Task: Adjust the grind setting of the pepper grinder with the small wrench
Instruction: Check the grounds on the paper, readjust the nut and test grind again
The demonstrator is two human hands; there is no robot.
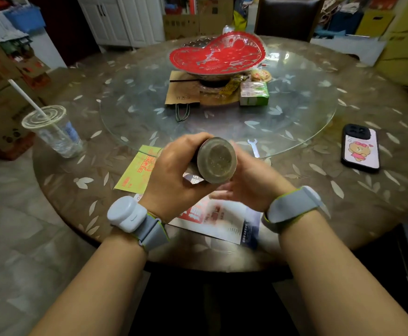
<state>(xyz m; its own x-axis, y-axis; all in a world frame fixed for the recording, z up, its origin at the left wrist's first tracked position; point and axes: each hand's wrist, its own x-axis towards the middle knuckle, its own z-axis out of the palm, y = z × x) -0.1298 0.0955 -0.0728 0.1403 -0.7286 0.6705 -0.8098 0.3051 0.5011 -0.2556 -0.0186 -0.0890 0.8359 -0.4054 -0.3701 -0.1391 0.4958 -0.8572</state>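
I hold the pepper grinder [217, 160] above the near part of the table, its round glass end turned up toward the camera. My left hand [173, 175] wraps its left side. My right hand [249, 180] cups it from the right and below, blurred with motion. The small silver wrench [253, 147] lies flat on the table just beyond my right hand, at the rim of the glass turntable, touched by neither hand. The grinder's far end is hidden behind its body and my hands.
A glass turntable [130, 132] carries a red-patterned dish [217, 55], a paper bag and snack packs. A plastic cup with a straw [52, 132] stands at left, a phone [360, 147] lies at right. Paper leaflets [135, 170] lie under my hands. A chair stands beyond the table.
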